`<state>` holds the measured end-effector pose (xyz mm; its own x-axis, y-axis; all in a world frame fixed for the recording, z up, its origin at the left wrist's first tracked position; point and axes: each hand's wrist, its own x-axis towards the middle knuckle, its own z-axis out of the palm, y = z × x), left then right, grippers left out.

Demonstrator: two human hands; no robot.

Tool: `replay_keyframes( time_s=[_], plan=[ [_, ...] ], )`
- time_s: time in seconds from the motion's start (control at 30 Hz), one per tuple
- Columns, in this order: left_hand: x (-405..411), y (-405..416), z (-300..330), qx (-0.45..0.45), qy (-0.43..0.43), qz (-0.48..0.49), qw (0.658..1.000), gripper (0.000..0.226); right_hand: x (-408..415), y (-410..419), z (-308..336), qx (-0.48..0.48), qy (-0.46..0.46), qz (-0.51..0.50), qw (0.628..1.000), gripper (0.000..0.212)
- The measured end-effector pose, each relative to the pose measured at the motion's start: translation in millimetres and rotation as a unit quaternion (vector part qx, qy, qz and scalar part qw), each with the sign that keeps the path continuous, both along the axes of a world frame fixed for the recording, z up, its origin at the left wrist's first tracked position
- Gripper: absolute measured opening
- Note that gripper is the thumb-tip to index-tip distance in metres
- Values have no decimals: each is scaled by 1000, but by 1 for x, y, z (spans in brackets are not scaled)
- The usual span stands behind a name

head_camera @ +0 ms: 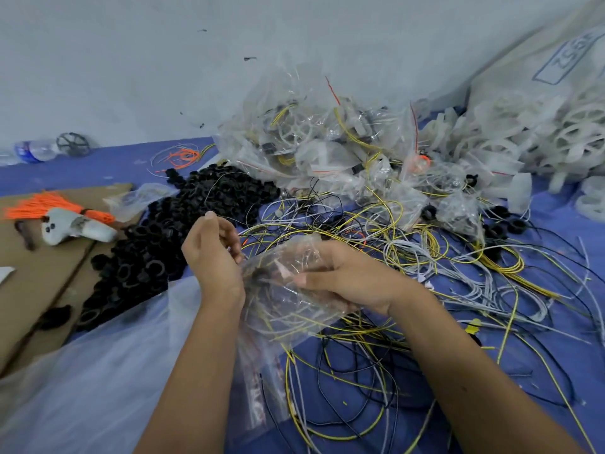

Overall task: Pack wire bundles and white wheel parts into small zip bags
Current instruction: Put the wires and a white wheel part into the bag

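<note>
A small clear zip bag (281,290) hangs between my hands at the centre of the view. My right hand (347,276) grips it from the right, fingers curled into the plastic. My left hand (212,253) pinches the bag's upper left edge with curled fingers. Yellow and grey wires show through the bag. Loose yellow, black and grey wires (425,257) sprawl over the blue surface under and right of my hands. White wheel parts (540,142) are heaped at the far right. Filled zip bags (327,142) are piled behind the wires.
A heap of black rings (157,240) lies left of my hands. Flat cardboard (39,273) carries an orange wire bundle (49,204) and a grey tool (75,226). A large clear plastic sheet (98,371) covers the lower left. A water bottle (36,150) lies by the wall.
</note>
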<state>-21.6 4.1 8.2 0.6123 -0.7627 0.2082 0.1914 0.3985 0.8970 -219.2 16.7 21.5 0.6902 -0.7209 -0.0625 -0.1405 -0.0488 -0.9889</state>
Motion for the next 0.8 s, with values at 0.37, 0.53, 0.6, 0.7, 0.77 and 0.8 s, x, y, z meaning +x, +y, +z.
replay_keyframes(
  time_s=[0.37,0.53,0.6,0.7,0.77,0.8],
  plan=[
    [-1,1,-2,-1,-4,-9,1000,35,9,13,2,14,40,83,996,73],
    [-1,2,2,-13,2,-3,1000,34,7,12,-1,22,45,87,995,85],
    [-2,4,4,-23,6,-10,1000,33,9,12,-1,22,52,76,996,92],
    [-8,6,7,-38,4,-38,999,33,13,12,-2,21,71,37,997,97],
    [-14,8,8,-38,-12,-63,997,33,15,12,-3,10,93,2,996,87],
    [-18,8,8,-35,-24,-78,996,33,17,11,-1,2,97,-14,995,82]
  ],
)
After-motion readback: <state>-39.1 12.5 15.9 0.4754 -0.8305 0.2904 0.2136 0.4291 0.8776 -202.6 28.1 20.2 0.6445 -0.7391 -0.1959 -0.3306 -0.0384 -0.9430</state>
